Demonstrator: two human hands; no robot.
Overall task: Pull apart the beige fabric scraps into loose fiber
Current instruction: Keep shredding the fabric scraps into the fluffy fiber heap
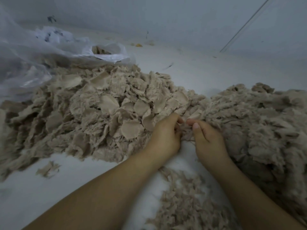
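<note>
Pinching one beige scrap (186,130) between them, the left hand (166,135) and right hand (207,138) met close together, presumably to tear short. Whole scraps (103,103) lay left, loose fiber (259,117) right (sorted, apparently) on the worktop (83,188).

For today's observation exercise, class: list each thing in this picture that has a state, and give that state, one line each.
Left hand: fingers curled, pinching a scrap.
Right hand: fingers curled, pinching the same scrap.
Scrap: held between both hands.
Left pile: mostly whole scraps.
Right pile: fluffy, pulled apart.
Plastic bag: open, beige scraps inside.
</note>
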